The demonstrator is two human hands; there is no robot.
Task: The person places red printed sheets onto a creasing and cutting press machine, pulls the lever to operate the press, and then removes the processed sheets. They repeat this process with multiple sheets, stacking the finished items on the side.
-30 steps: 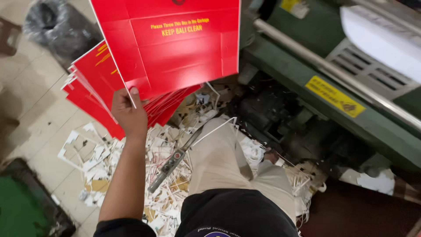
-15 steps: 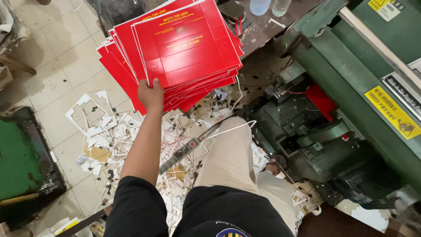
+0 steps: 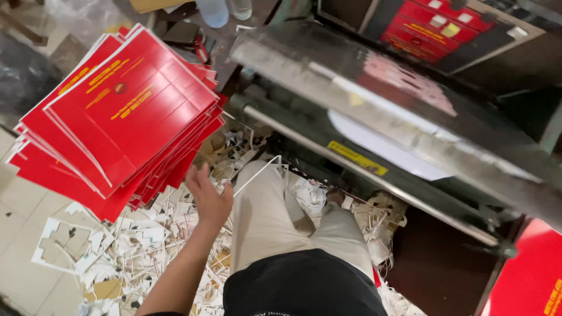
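**Left hand under the fanned red sheets**

Your left hand [image 3: 209, 198] is reaching up with its grip released, fingers spread, right at the lower edge of the fanned stack of red printed card sheets [image 3: 120, 114]; I cannot tell whether the fingertips are touching the stack. The stack is sitting tilted, its sheets slipping apart, to the left of the dark green die-cutting machine [image 3: 398, 117]. Below the stack, white paper offcuts [image 3: 140, 240] are littering the tiled floor [image 3: 17, 199] around your legs in beige trousers [image 3: 275, 216]. Another red sheet [image 3: 530, 281] is showing at the machine's lower right. Your right hand is not showing anywhere.
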